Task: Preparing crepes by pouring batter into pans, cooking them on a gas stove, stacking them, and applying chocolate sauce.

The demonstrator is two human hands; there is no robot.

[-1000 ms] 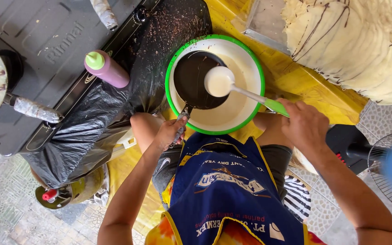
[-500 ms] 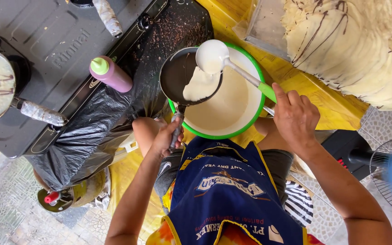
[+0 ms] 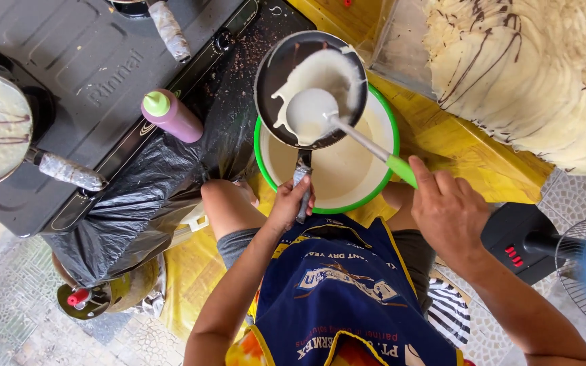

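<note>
Both hands stayed clamped: the left hand [image 3: 291,200] on the dark pan [image 3: 310,88] handle, the right hand [image 3: 447,211] on the green-handled ladle [image 3: 312,112]. Since half a second earlier, the ladle had dropped into the pan, spreading batter, above the green-rimmed bowl [image 3: 374,196].

Pan [image 3: 310,88] lifted toward 12 o'clock off the bowl [image 3: 381,196]; ladle [image 3: 313,112] now inside pan, batter [image 3: 327,74] spread wider vs. 1 s ago.
</note>
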